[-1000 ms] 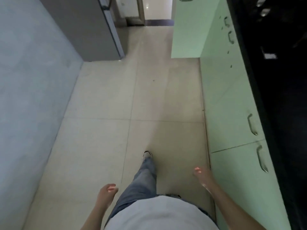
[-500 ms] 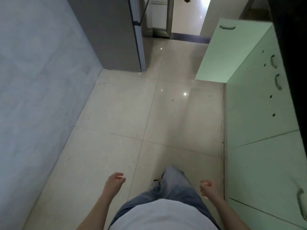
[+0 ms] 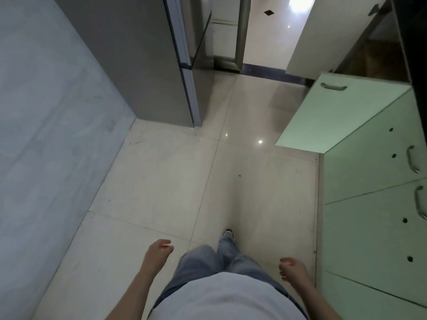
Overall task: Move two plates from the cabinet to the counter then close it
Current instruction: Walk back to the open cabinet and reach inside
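A pale green cabinet door (image 3: 332,114) stands swung out into the aisle at the right, ahead of me. Behind it the dark cabinet interior (image 3: 379,58) shows; no plates can be made out inside. The black counter edge (image 3: 413,49) runs along the far right. My left hand (image 3: 159,250) hangs low at my side with loosely curled fingers, holding nothing. My right hand (image 3: 293,272) is also low and loosely curled, empty, close to the shut green lower doors (image 3: 369,227).
A grey refrigerator (image 3: 143,61) stands at the left beyond a pale blue-grey wall (image 3: 41,135). Beige floor tiles (image 3: 184,181) fill the aisle between them and the cabinets. A doorway with a metal frame (image 3: 241,31) lies ahead. My legs and one shoe (image 3: 227,234) are below.
I have walked forward along the aisle; the open cabinet door and the refrigerator are nearer. My feet swapped in stride and both hands swung slightly, still empty.
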